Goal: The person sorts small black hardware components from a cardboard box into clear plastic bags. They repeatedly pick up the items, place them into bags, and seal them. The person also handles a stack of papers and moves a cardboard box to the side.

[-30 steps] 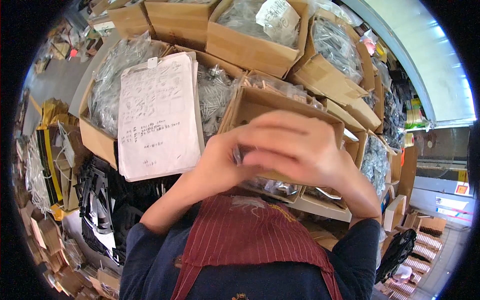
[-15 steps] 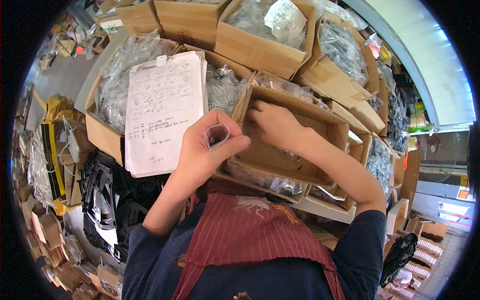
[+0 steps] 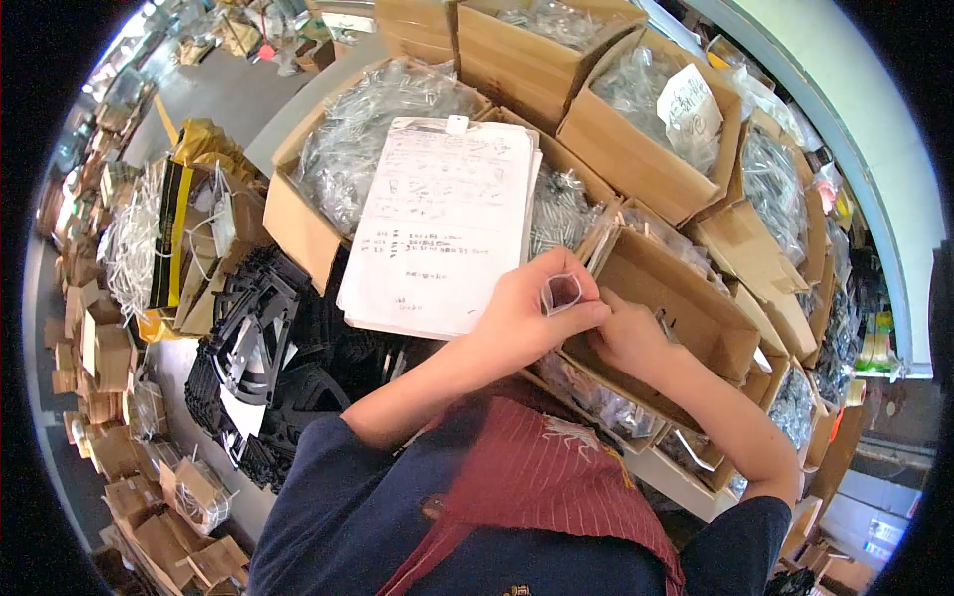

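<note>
My left hand [image 3: 542, 310] is curled round a small clear plastic bag [image 3: 562, 291], whose open mouth faces up between thumb and fingers. Something dark shows inside the bag, too small to name. Right beside it, its fingertips against the left thumb, my right hand [image 3: 636, 343] is closed over the near left side of a cardboard box [image 3: 696, 288]. What its fingers hold, if anything, is hidden. A small metallic piece [image 3: 664, 324] shows just past the right knuckles; whether it lies in the box or in the hand I cannot tell.
Handwritten sheets on a clipboard [image 3: 437, 228] lie over the boxes to the left. Metal screws [image 3: 561, 211] fill a box behind my hands. Cartons of bagged parts [image 3: 383, 109] stand around. Black plastic frames [image 3: 253, 338] are piled at left, near a yellow-and-black carton [image 3: 179, 238].
My right hand has come out of the far left corner of the cardboard box toward me, up to my left hand. The left hand keeps the bag. The whole view has swung left.
</note>
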